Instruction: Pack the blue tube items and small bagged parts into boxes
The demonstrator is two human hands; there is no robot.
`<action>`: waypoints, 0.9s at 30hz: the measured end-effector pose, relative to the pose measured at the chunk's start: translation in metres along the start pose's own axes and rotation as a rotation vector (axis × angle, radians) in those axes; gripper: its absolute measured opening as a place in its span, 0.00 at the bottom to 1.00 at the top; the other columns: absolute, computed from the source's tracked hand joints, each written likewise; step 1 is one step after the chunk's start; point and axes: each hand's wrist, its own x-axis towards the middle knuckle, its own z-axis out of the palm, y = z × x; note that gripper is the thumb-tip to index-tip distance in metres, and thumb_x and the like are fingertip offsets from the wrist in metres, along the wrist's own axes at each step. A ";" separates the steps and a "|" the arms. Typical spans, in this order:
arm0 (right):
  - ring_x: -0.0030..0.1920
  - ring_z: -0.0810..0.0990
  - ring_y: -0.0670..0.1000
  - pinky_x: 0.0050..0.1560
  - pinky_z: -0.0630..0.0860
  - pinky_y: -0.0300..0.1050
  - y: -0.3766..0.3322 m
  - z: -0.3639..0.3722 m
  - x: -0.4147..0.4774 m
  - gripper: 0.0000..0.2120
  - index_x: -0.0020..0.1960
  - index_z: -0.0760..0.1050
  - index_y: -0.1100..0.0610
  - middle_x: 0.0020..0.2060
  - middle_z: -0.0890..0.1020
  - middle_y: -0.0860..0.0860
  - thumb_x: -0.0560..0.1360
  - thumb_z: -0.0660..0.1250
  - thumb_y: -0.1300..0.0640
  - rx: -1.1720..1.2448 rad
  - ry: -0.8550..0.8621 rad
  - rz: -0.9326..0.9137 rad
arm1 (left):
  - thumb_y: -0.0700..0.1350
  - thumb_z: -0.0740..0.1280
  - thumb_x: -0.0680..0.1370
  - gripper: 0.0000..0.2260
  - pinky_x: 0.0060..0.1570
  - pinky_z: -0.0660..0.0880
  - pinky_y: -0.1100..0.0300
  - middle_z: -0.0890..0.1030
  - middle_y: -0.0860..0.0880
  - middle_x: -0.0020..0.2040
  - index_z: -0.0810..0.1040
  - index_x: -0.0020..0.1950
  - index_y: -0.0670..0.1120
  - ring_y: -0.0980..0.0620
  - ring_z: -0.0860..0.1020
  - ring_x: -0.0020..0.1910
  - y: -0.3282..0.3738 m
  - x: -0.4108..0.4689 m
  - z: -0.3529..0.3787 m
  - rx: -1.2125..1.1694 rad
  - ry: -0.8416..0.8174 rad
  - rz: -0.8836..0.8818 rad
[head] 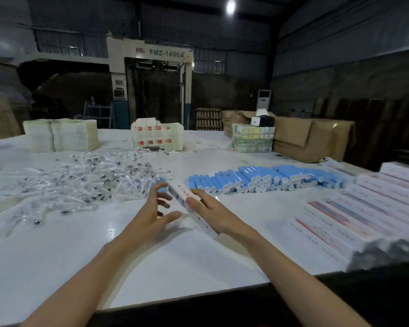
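My right hand holds a long narrow white box with red marks, thumb on its near side, angled above the white table. My left hand hovers just left of the box with fingers spread and nothing in it. A single blue tube shows behind the left fingertips at the box's far end; I cannot tell whether it touches the box. A pile of blue tubes with white caps lies to the right beyond my hands. Clear bagged small parts are spread at the left.
Flat white boxes with red print are fanned along the right table edge. Paper stacks, a wrapped bundle and another bundle stand at the back. Brown cartons sit far right. A large machine stands behind.
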 end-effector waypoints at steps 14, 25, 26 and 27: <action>0.57 0.78 0.59 0.50 0.75 0.55 -0.006 -0.227 -0.122 0.24 0.71 0.71 0.53 0.58 0.80 0.55 0.85 0.56 0.38 -1.164 0.724 0.175 | 0.38 0.71 0.83 0.16 0.57 0.77 0.53 0.79 0.57 0.60 0.78 0.67 0.55 0.58 0.77 0.61 -0.005 -0.002 -0.001 0.241 -0.022 0.146; 0.69 0.73 0.62 0.66 0.73 0.62 0.014 -0.305 -0.196 0.23 0.69 0.75 0.56 0.65 0.79 0.59 0.84 0.62 0.40 -1.366 0.749 0.673 | 0.38 0.71 0.83 0.16 0.55 0.75 0.57 0.77 0.63 0.61 0.82 0.61 0.59 0.57 0.76 0.62 -0.014 -0.001 -0.002 0.312 -0.075 0.202; 0.71 0.72 0.61 0.68 0.72 0.62 0.013 -0.304 -0.198 0.23 0.70 0.74 0.55 0.68 0.78 0.58 0.84 0.61 0.40 -1.364 0.727 0.696 | 0.38 0.71 0.83 0.15 0.56 0.76 0.57 0.76 0.63 0.62 0.82 0.61 0.59 0.58 0.75 0.62 -0.015 0.000 -0.002 0.326 -0.081 0.202; 0.73 0.70 0.61 0.69 0.70 0.62 0.013 -0.303 -0.198 0.23 0.72 0.73 0.54 0.70 0.77 0.57 0.84 0.61 0.41 -1.373 0.704 0.715 | 0.38 0.71 0.83 0.15 0.56 0.76 0.56 0.76 0.63 0.62 0.82 0.60 0.59 0.58 0.75 0.62 -0.016 0.000 -0.002 0.334 -0.088 0.199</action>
